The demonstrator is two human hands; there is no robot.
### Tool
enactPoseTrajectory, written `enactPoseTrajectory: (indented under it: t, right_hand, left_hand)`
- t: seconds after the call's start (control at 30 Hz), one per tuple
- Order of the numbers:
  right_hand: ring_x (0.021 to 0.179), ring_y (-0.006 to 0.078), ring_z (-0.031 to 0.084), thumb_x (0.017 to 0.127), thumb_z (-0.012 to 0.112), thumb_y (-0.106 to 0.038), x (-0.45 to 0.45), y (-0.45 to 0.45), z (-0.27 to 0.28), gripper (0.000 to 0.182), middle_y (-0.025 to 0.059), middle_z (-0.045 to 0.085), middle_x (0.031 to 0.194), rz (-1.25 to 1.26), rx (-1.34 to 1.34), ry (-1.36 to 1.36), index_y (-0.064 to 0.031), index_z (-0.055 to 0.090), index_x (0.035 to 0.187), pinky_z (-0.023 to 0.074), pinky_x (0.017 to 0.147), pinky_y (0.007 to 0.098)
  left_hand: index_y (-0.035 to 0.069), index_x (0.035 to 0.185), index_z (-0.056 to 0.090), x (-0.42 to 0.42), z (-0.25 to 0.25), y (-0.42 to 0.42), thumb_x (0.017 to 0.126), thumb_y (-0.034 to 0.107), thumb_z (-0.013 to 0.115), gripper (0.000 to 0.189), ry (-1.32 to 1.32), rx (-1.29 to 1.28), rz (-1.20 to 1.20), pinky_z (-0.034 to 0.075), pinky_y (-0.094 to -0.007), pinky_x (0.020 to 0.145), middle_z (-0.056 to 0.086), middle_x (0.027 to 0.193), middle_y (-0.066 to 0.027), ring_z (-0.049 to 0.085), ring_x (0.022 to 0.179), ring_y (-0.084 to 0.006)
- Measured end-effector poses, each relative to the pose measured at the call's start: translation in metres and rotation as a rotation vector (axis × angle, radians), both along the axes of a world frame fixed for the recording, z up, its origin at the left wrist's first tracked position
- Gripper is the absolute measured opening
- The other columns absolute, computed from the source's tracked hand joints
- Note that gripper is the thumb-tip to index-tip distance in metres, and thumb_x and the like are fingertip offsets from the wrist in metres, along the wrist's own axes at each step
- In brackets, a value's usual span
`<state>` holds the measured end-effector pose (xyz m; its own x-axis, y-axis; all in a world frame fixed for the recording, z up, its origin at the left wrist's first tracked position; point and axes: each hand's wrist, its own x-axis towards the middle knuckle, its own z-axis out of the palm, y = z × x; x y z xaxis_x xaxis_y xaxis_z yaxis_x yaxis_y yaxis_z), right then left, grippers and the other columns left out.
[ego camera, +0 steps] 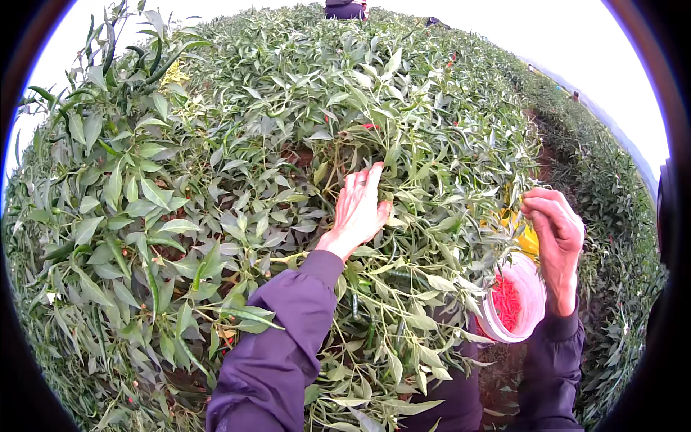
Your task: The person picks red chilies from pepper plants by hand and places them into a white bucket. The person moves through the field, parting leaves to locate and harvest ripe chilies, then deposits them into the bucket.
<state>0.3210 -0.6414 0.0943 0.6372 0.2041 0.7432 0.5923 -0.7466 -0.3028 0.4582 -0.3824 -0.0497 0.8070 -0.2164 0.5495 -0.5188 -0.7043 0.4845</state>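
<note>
My left hand reaches into the leaves of a chili pepper plant, its fingers spread among the foliage; nothing shows held in it. Just beyond its fingertips a red chili pepper shows between leaves. At the right, my right hand is raised with bent fingers at the edge of the plants; whether something small is between the fingertips cannot be told. Below and left of it a white plastic bucket holds many red chili peppers. Green chili peppers hang on the plants around my left arm.
Dense pepper plants fill the field ahead and to the left, with taller stems at the upper left. Something yellow lies behind the bucket. A bare soil strip runs between rows at the right. A person is at the far top.
</note>
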Motion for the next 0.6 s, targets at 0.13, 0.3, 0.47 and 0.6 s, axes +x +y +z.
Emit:
enactPoseTrajectory:
  t: [0.13,0.3,0.47,0.6]
  right_hand:
    - [0.09,0.0287,0.062,0.077,0.053,0.008,0.074,0.126,0.018,0.024,0.0118,0.061,0.102,0.547,-0.296,0.029,-0.0015,0.061,0.097,0.0505,0.076,0.0323]
    - [0.077,0.0352,0.058,0.067,0.053,0.002,0.234,0.176,-0.01,0.019,0.0171,0.058,0.084,0.229,-0.728,-0.126,-0.0021,0.061,0.083,0.0472,0.068,0.04]
    - [0.066,0.0368,0.061,0.069,0.061,-0.01,0.269,0.142,-0.037,0.013,0.0219,0.06,0.067,-0.011,-0.741,0.05,0.0023,0.061,0.067,0.0491,0.064,0.0432]
    - [0.072,0.0373,0.063,0.071,0.065,-0.018,0.256,0.132,-0.038,0.018,0.0215,0.063,0.074,-0.013,-0.623,0.079,-0.0015,0.066,0.079,0.0496,0.066,0.042]
  left_hand:
    - [0.003,0.134,0.031,0.003,0.004,-0.01,0.074,0.016,0.062,0.069,0.003,-0.076,-0.016,0.04,-0.0452,0.091,0.044,0.124,-0.021,0.039,0.116,-0.0357]
    - [0.002,0.135,0.027,0.0,0.013,-0.008,0.074,0.013,0.061,0.071,0.051,-0.046,-0.013,0.039,-0.0473,0.092,0.042,0.126,-0.0208,0.036,0.119,-0.0363]
    - [0.002,0.136,0.028,-0.004,0.008,-0.007,0.073,0.012,0.062,0.072,0.087,-0.015,-0.011,0.04,-0.0483,0.09,0.041,0.126,-0.0213,0.036,0.12,-0.0355]
    - [-0.001,0.135,0.029,-0.007,0.006,-0.017,0.073,0.012,0.061,0.071,0.032,-0.017,-0.04,0.042,-0.047,0.088,0.042,0.125,-0.0227,0.037,0.119,-0.0369]
